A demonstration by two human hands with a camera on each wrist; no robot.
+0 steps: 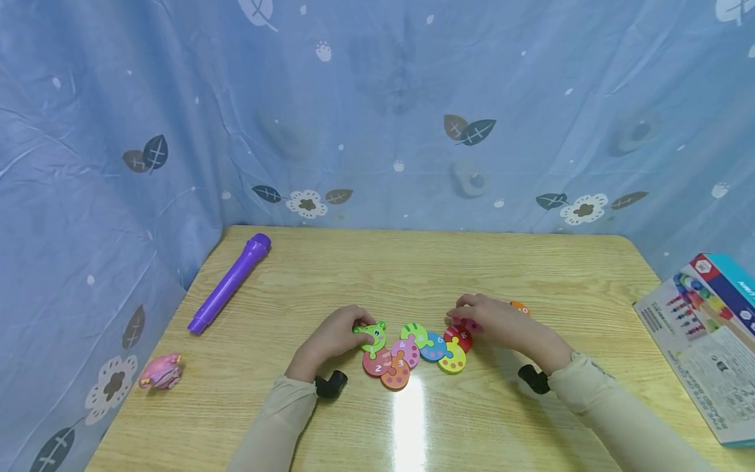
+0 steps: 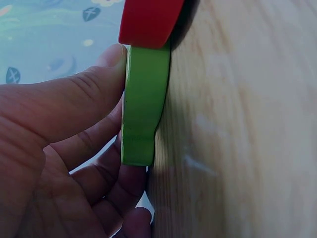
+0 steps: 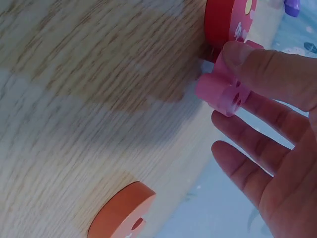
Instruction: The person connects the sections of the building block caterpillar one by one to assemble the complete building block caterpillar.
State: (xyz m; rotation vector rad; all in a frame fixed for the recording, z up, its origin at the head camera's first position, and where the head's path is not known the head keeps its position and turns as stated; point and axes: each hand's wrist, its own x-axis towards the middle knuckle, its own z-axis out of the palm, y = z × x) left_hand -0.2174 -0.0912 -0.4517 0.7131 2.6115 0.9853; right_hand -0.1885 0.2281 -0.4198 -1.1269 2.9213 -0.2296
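A row of joined wooden number puzzle pieces lies on the table as a caterpillar. At its left end my left hand (image 1: 336,337) pinches the green head piece (image 1: 373,336), thumb along its edge, beside the red piece marked 2 (image 1: 376,364). Orange, pink, green, blue and yellow pieces follow in a wavy line to the red piece (image 1: 459,339). My right hand (image 1: 492,321) pinches a pink piece (image 3: 223,96) between thumb and fingers, right up against that red piece; whether they interlock I cannot tell. A separate orange piece (image 3: 121,210) lies beyond the right hand, partly hidden by it in the head view.
A purple stick with a knobbed end (image 1: 230,285) lies at the table's left. Near the left edge sits a small pink toy (image 1: 161,372). A printed box (image 1: 702,347) stands at the right edge. Blue patterned cloth (image 1: 383,111) hangs behind.
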